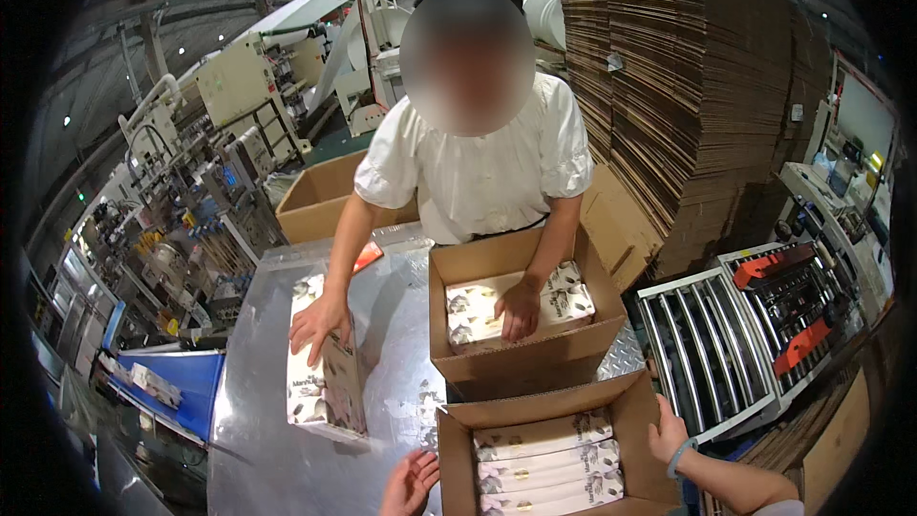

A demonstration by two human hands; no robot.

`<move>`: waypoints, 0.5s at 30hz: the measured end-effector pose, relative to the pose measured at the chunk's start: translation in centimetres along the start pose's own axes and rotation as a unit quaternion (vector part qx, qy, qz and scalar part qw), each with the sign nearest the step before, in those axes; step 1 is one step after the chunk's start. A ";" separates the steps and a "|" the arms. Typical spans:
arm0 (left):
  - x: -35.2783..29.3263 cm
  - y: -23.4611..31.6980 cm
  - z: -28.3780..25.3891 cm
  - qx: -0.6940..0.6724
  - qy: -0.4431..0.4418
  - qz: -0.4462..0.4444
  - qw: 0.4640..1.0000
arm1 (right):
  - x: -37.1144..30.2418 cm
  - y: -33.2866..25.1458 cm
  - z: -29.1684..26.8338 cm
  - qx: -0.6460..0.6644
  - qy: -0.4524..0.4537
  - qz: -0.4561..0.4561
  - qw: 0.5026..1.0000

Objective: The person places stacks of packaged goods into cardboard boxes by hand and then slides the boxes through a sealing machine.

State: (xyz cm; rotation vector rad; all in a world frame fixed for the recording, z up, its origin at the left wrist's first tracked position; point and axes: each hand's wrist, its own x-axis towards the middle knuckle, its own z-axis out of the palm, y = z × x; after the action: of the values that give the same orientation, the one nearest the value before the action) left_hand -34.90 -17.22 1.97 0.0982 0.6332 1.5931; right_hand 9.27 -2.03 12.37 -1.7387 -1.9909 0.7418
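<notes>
In front of me stands an open cardboard box (554,403), with several white packs (549,473) with a floral print lying in rows inside. My left hand (411,484) is beside the box's left wall, fingers apart and a little curled, holding nothing. On the right, my right hand (669,437), with a light band at its wrist, grips the box's right edge. Just beyond is a second open box (521,363) with similar packs. A co-worker in a white top has one hand (519,310) on those packs and the other (321,323) on a long printed pack (330,397) on the table.
The metal table (258,401) carries the boxes. A roller conveyor (707,349) stands to the right, below a tall stack of flattened cardboard (669,67). Machinery (239,86) and a blue belt (196,387) lie to the left. Behind the co-worker is another box (325,193).
</notes>
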 end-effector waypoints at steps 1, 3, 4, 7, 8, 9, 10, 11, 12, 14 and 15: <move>-0.2 -0.1 0.3 0.018 0.053 0.044 0.997 | -0.1 0.1 0.1 0.009 0.003 0.000 1.000; -0.2 0.6 1.0 0.002 0.109 0.027 0.994 | 0.2 1.6 1.0 -0.014 0.015 -0.003 1.000; 0.2 0.3 0.2 0.080 0.150 0.054 0.984 | 0.2 0.9 1.0 0.009 0.009 -0.020 1.000; 1.1 -1.1 0.9 0.238 0.237 0.092 0.937 | -0.1 -1.1 0.0 0.007 0.007 -0.016 1.000; 1.4 -2.7 1.6 0.377 0.248 0.165 0.877 | 0.1 -1.0 0.1 0.008 0.000 -0.003 1.000; 1.2 -4.0 1.6 0.618 0.243 0.283 0.692 | 0.2 -0.7 0.4 0.010 -0.008 0.009 1.000; 2.1 -5.0 -0.1 0.717 0.165 0.358 0.575 | 0.4 -0.1 0.8 0.003 -0.008 0.014 1.000; 2.8 -5.4 -0.4 0.788 0.085 0.426 0.436 | 0.5 0.1 0.9 0.002 -0.008 0.011 1.000; 2.6 -5.6 -1.0 0.773 0.129 0.393 0.481 | 0.3 0.3 1.3 0.001 -0.008 0.008 1.000; 2.4 -6.0 1.1 0.725 0.209 0.323 0.571 | 0.3 1.9 2.1 -0.024 0.036 -0.040 0.998; 2.4 -6.3 1.4 0.722 0.219 0.312 0.577 | 0.4 2.8 2.3 -0.005 0.031 -0.041 0.999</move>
State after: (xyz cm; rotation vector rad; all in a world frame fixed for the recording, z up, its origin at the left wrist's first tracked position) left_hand -29.02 -14.50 -0.40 1.2971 2.4067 1.2604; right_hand 10.01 -1.66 8.79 -1.6548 -2.0132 0.6443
